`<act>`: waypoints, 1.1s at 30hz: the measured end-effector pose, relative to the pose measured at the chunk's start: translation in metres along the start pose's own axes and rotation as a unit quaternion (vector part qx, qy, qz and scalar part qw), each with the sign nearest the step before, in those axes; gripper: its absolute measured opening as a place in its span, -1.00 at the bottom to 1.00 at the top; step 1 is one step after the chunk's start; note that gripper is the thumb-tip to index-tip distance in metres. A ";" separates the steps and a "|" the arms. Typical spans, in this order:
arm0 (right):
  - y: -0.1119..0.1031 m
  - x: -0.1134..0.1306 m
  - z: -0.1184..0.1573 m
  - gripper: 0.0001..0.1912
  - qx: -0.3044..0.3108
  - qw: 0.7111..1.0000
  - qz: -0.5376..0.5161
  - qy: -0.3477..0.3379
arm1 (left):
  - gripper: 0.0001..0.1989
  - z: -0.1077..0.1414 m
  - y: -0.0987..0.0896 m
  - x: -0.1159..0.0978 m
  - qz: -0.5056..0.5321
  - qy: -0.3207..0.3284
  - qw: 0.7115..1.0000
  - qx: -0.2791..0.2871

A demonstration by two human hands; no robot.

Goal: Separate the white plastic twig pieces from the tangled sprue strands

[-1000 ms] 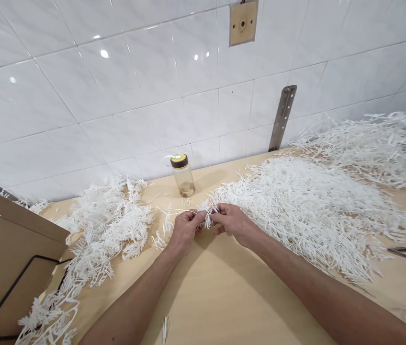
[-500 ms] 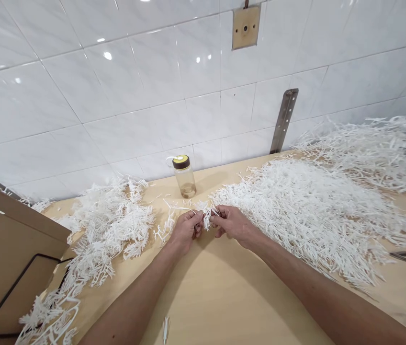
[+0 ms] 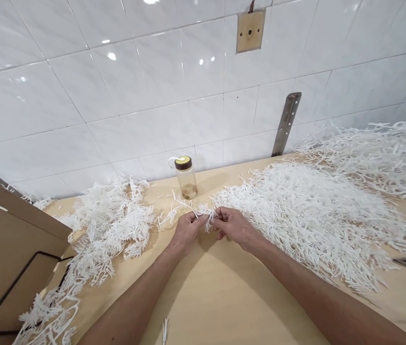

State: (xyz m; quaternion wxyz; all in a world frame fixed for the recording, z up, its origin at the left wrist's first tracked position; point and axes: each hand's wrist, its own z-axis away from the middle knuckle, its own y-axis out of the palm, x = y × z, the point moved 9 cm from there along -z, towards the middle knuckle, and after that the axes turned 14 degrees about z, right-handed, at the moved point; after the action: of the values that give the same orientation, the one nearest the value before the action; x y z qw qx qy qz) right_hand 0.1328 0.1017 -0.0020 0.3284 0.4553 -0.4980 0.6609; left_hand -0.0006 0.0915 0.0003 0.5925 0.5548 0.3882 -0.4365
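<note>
My left hand (image 3: 187,231) is closed in a pinch on a white branched plastic sprig (image 3: 202,209), whose thin stem sticks out toward the bottle. My right hand (image 3: 235,226) is close beside it, thumb and fingers pinched on the frayed white tips at the sprig's other end. The exact grip between the fingertips is partly hidden. To the right spreads a large heap of loose white sprigs (image 3: 318,215). On the left lies a tangled pile of bushier white sprigs (image 3: 117,225).
A clear bottle (image 3: 187,184) with a dark and yellow lid stands behind my hands. Black-handled snips (image 3: 404,262) lie at the right. A cardboard box (image 3: 12,239) borders the left. One small sprig (image 3: 165,330) lies near the front. A metal bracket (image 3: 286,124) rises against the tiled wall.
My left hand has turned slightly, its thumb now reaching further toward the right hand. The sprig has shifted, its stem now pointing more upward. The view has moved a little.
</note>
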 end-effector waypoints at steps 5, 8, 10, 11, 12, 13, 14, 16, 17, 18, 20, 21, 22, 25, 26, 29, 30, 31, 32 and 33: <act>-0.001 0.005 0.002 -0.95 -0.015 0.999 0.034 -0.013 | -0.70 -0.002 -0.006 -0.007 -0.116 0.075 0.990 -0.030; 0.001 0.005 0.003 -0.91 -0.007 0.999 0.048 -0.010 | -0.71 -0.003 -0.008 -0.009 -0.157 0.113 0.981 -0.034; 0.003 0.005 0.004 -0.85 0.005 0.999 0.047 -0.011 | -0.74 -0.003 -0.009 -0.012 -0.176 0.138 0.974 -0.040; 0.004 0.006 0.004 -0.80 0.008 0.999 0.041 -0.010 | -0.75 -0.003 -0.010 -0.013 -0.182 0.146 0.972 -0.043; 0.004 0.006 0.005 -0.76 0.007 0.999 0.035 -0.006 | -0.77 -0.002 -0.010 -0.014 -0.185 0.150 0.970 -0.046; 0.004 0.006 0.006 -0.72 0.002 1.000 0.028 0.000 | -0.77 -0.002 -0.010 -0.014 -0.186 0.151 0.970 -0.049; 0.002 0.006 0.006 -0.71 -0.008 1.000 0.021 0.004 | -0.78 -0.001 -0.010 -0.015 -0.188 0.150 0.969 -0.050; -0.002 0.006 0.006 -0.74 -0.032 0.999 0.012 0.012 | -0.77 -0.001 -0.010 -0.015 -0.190 0.153 0.968 -0.053; -0.004 0.006 0.006 -0.77 -0.042 0.999 0.012 0.016 | -0.76 -0.001 -0.010 -0.015 -0.190 0.156 0.968 -0.052; -0.006 0.006 0.006 -0.79 -0.050 0.998 0.013 0.021 | -0.75 -0.001 -0.010 -0.015 -0.188 0.157 0.968 -0.049; -0.009 0.004 0.005 -0.85 -0.061 0.997 0.018 0.036 | -0.73 -0.002 -0.009 -0.013 -0.180 0.153 0.971 -0.041; -0.010 0.002 0.004 -0.87 -0.066 0.997 0.020 0.042 | -0.73 -0.003 -0.010 -0.011 -0.174 0.148 0.973 -0.036; -0.011 0.001 0.004 -0.88 -0.069 0.996 0.020 0.045 | -0.72 -0.004 -0.010 -0.009 -0.168 0.143 0.975 -0.033; -0.012 0.000 0.002 -0.87 -0.076 0.997 0.013 0.029 | -0.68 -0.005 -0.010 -0.005 -0.147 0.128 0.980 -0.024; -0.011 0.000 0.001 -0.86 -0.076 0.997 0.010 0.018 | -0.68 -0.005 -0.009 -0.004 -0.140 0.124 0.982 -0.019; -0.009 0.001 -0.001 -0.84 -0.074 0.997 0.014 -0.016 | -0.68 -0.005 -0.008 -0.004 -0.130 0.120 0.984 -0.013; -0.009 0.001 -0.001 -0.84 -0.074 0.997 0.020 -0.025 | -0.69 -0.004 -0.008 -0.005 -0.128 0.121 0.984 -0.015; -0.008 0.001 -0.001 -0.83 -0.073 0.996 0.027 -0.032 | -0.70 -0.003 -0.007 -0.006 -0.127 0.122 0.984 -0.017; -0.008 0.002 -0.001 -0.82 -0.073 0.996 0.034 -0.037 | -0.70 -0.003 -0.007 -0.006 -0.126 0.120 0.985 -0.017; -0.008 0.002 -0.001 -0.82 -0.073 0.996 0.040 -0.041 | -0.70 -0.002 -0.007 -0.007 -0.125 0.116 0.985 -0.017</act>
State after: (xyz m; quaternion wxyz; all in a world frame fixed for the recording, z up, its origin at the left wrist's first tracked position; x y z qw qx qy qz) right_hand 0.1386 0.1049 0.0026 0.3130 0.4365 -0.5764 0.6159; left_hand -0.0090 0.0945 0.0042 0.4934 0.5384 0.5282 -0.4332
